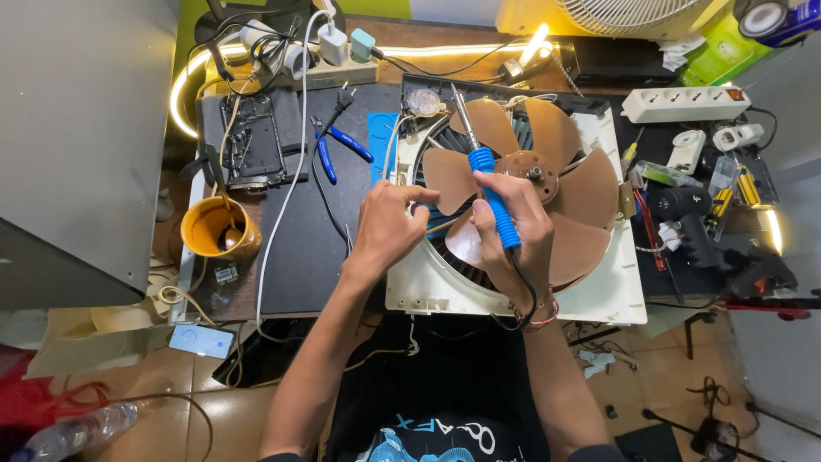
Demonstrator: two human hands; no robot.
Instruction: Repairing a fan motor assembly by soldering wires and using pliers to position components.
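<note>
A white square exhaust fan (599, 295) with brown blades (581, 180) lies flat on the dark workbench. My right hand (517, 235) grips a blue-handled soldering iron (492, 184), its metal tip pointing up toward the fan's far rim. My left hand (389, 222) rests at the fan's left edge, fingers pinched on something small that I cannot make out, possibly a thin wire. Both hands hover over the left side of the blades.
Blue-handled pliers (342, 141) and an opened phone (252, 141) lie on the black mat to the left. A yellow cup (209, 227) stands near the left edge. Power strips (684, 103), a black drill (693, 214) and small tools crowd the right.
</note>
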